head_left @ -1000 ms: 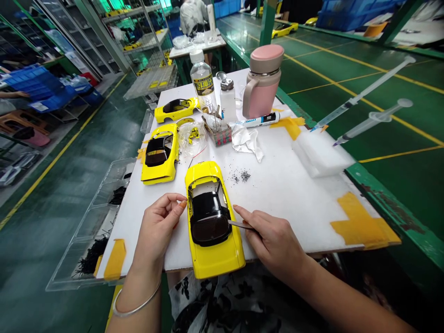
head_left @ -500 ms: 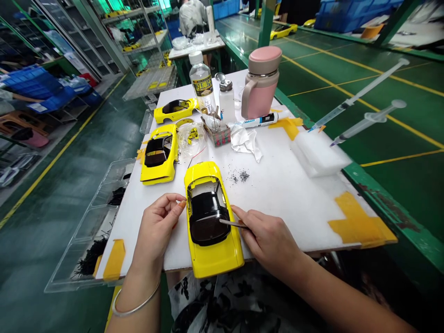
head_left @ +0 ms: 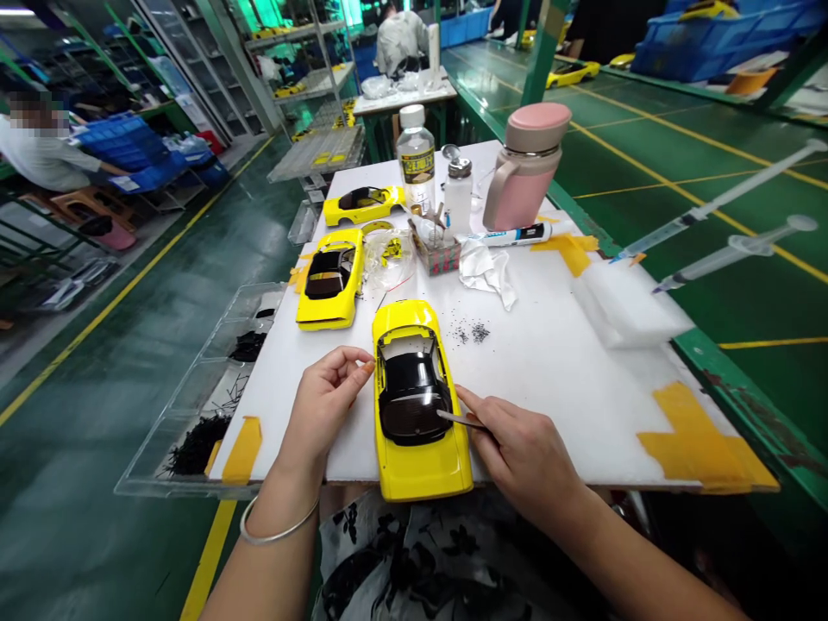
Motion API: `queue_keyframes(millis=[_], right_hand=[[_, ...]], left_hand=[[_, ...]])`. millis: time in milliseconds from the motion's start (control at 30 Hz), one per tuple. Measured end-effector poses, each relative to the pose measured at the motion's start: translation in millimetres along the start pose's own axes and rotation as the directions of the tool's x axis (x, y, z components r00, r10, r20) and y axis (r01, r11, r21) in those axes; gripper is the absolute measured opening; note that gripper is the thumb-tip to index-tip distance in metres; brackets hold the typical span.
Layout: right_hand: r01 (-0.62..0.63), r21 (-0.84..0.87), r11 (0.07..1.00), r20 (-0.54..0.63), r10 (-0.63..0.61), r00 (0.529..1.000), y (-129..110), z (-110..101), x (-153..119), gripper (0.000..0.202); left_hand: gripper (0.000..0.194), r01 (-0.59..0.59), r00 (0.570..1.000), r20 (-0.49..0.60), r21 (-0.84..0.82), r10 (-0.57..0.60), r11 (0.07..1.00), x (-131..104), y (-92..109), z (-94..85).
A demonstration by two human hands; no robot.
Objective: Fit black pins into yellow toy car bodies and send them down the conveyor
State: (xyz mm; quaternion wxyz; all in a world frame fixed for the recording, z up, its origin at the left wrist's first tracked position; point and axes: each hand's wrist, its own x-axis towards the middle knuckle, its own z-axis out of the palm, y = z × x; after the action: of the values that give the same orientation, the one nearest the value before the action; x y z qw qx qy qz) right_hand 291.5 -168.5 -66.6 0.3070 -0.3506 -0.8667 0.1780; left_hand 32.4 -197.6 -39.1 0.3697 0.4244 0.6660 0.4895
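A yellow toy car body with a black roof and dark rear window lies in front of me at the table's near edge. My left hand is closed, thumb and forefinger pinched together against the car's left side; whatever they hold is hidden. On the other side, my right hand grips metal tweezers, whose tip is over the rear window. Whether the tip touches the window, or carries anything, I cannot tell. Beyond the car, tiny black pieces lie scattered on the white table top.
Two more yellow car bodies stand back left. Behind are a bottle, a dispenser, a pink mug and crumpled tissue. Syringes rest on white foam at right. A clear tray holds black parts at left.
My view has shifted, so the whole table appears farther right, and a seated person has come into view at the left. Hands, tweezers and car keep nearly the same places relative to each other.
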Motion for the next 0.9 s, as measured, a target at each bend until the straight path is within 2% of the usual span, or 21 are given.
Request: queue_keyframes(millis=[167, 400, 533, 667, 767, 900], right_hand=[[0.021, 0.066, 0.998, -0.045, -0.018, 0.999, 1, 0, -3, 0.045], [-0.023, 0.031, 0.999, 0.002, 0.023, 1.0, 0, 1, 0, 0.049], [-0.066, -0.014, 0.998, 0.054, 0.066, 0.996, 1, 2, 4, 0.047], [-0.177, 0.194, 0.965, 0.055, 0.17, 0.984, 4, -5, 9, 0.041], [-0.294, 0.309, 0.905, 0.164, 0.254, 0.953, 6, -14, 21, 0.029], [-0.381, 0.256, 0.889, 0.316, 0.296, 0.902, 8, -22, 43, 0.021]], left_hand=[[0.034, -0.009, 1.0, -0.009, -0.009, 0.009, 1.0, -1, 2, -1.1], [0.032, -0.011, 0.999, 0.036, 0.01, 0.01, 1.0, 1, -4, -2.5], [0.033, -0.008, 1.0, 0.01, 0.008, 0.008, 1.0, 2, -7, -2.3], [0.032, 0.013, 1.0, -0.016, 0.014, -0.013, 1.0, 3, -10, -3.1], [0.031, 0.04, 0.999, -0.025, 0.012, -0.039, 0.999, 4, -11, -3.8], [0.031, 0.058, 0.997, -0.042, -0.018, -0.058, 0.998, 4, -13, -3.4]])
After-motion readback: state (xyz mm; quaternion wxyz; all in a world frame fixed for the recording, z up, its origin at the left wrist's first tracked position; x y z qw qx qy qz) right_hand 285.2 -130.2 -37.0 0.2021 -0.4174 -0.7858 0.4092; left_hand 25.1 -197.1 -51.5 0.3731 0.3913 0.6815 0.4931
